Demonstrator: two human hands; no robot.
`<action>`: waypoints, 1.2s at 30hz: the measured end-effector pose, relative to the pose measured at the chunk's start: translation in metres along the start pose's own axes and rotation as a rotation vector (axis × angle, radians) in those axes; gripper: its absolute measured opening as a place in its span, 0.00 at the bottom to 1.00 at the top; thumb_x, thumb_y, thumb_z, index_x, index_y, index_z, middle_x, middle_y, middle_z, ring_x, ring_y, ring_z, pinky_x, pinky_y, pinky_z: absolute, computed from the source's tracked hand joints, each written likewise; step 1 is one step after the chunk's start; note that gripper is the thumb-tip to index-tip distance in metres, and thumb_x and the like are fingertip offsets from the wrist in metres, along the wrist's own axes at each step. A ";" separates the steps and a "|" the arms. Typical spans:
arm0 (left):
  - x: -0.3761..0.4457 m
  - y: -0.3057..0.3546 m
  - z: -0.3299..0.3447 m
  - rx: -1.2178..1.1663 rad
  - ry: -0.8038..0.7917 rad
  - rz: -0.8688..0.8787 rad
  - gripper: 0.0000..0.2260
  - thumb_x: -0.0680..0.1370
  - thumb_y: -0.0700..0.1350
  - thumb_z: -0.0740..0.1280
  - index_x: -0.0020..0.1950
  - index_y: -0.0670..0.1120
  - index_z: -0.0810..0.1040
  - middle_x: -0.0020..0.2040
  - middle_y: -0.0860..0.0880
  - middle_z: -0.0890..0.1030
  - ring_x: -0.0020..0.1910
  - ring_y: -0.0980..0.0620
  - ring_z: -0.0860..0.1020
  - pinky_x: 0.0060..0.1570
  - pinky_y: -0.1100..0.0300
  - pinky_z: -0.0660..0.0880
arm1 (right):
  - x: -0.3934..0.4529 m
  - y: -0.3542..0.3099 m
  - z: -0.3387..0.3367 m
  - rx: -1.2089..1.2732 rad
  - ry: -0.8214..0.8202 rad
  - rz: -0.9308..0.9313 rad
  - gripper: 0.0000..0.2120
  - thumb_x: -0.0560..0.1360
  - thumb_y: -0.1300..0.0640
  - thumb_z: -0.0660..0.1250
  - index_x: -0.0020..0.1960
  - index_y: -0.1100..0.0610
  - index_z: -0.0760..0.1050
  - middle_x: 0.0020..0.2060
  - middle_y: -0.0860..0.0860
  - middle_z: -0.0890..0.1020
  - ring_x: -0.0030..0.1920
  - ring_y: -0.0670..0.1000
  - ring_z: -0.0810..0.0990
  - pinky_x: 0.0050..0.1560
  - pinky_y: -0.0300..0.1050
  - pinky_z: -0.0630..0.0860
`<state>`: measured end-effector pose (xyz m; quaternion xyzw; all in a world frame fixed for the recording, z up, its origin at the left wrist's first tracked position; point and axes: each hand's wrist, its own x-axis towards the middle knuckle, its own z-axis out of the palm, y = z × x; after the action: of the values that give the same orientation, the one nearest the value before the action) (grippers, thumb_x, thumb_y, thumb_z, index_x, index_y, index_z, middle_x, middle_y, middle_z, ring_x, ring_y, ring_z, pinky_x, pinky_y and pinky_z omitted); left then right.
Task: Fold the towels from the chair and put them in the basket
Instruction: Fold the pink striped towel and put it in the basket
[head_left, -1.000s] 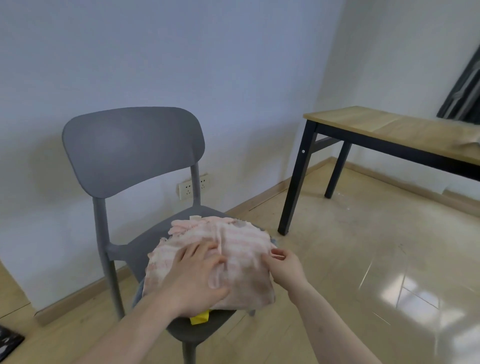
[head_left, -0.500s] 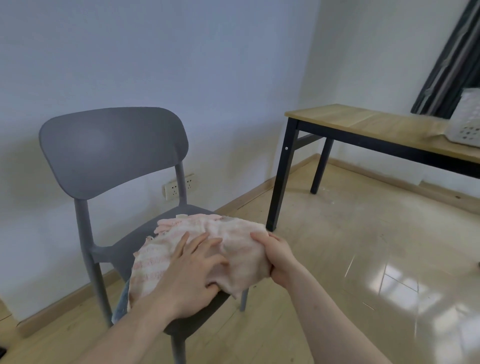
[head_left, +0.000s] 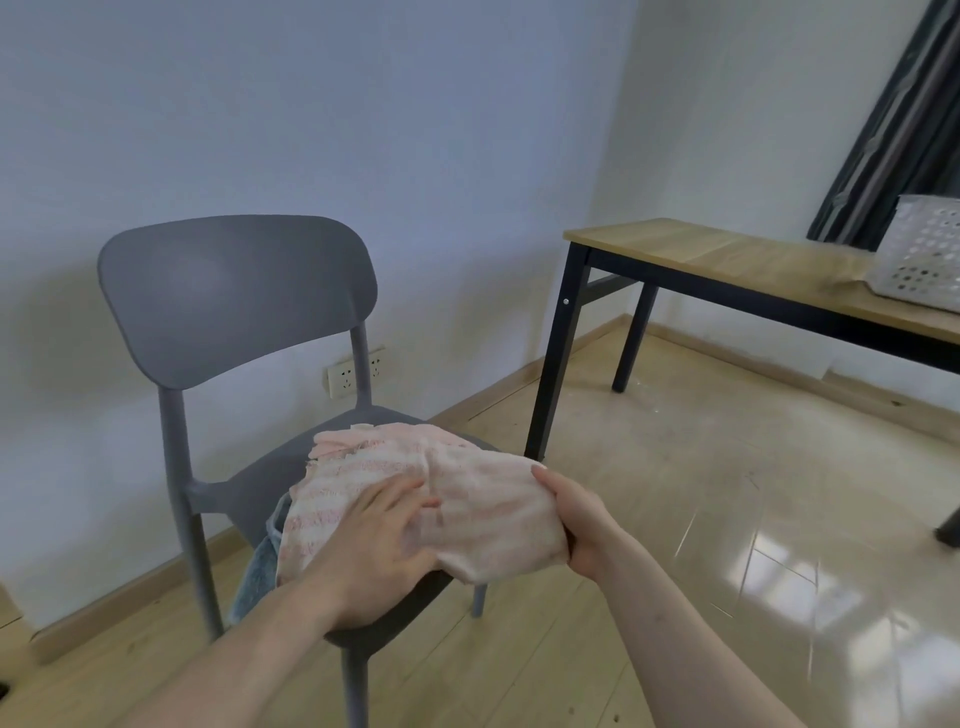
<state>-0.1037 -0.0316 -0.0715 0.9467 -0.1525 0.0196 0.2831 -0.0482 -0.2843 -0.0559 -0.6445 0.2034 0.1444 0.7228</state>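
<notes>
Right hand (head_left: 574, 525) grips the right edge of the folded pink towel (head_left: 457, 499) to lift it; left hand (head_left: 374, 545) lies flat on top, fingers straight, keeping the fold. Towel on chair (head_left: 234, 296) seat, over a blue towel (head_left: 257, 566). Basket (head_left: 924, 254) waits on the table (head_left: 727, 254), far right.
</notes>
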 end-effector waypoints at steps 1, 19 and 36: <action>0.000 -0.004 -0.001 0.019 0.061 -0.007 0.22 0.80 0.58 0.61 0.75 0.61 0.66 0.78 0.63 0.58 0.79 0.59 0.52 0.77 0.59 0.46 | -0.001 -0.001 0.001 0.018 -0.010 -0.006 0.25 0.77 0.43 0.73 0.68 0.55 0.76 0.58 0.57 0.85 0.57 0.60 0.86 0.57 0.58 0.84; -0.022 -0.064 -0.051 -0.423 0.342 -0.342 0.19 0.79 0.34 0.62 0.53 0.57 0.83 0.60 0.56 0.81 0.63 0.56 0.76 0.54 0.60 0.73 | -0.048 -0.033 0.125 -0.061 -0.275 -0.243 0.19 0.79 0.58 0.71 0.69 0.56 0.76 0.38 0.54 0.81 0.32 0.47 0.79 0.36 0.41 0.77; -0.024 -0.068 -0.061 -0.327 0.366 -0.464 0.06 0.80 0.44 0.67 0.55 0.52 0.82 0.53 0.56 0.82 0.56 0.52 0.79 0.50 0.60 0.71 | -0.046 0.005 0.150 -0.230 -0.247 -0.308 0.16 0.80 0.64 0.67 0.65 0.53 0.80 0.50 0.54 0.84 0.42 0.50 0.84 0.43 0.45 0.86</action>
<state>-0.1035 0.0620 -0.0597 0.8791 0.1194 0.0996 0.4506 -0.0744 -0.1331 -0.0255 -0.7236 -0.0051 0.1324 0.6774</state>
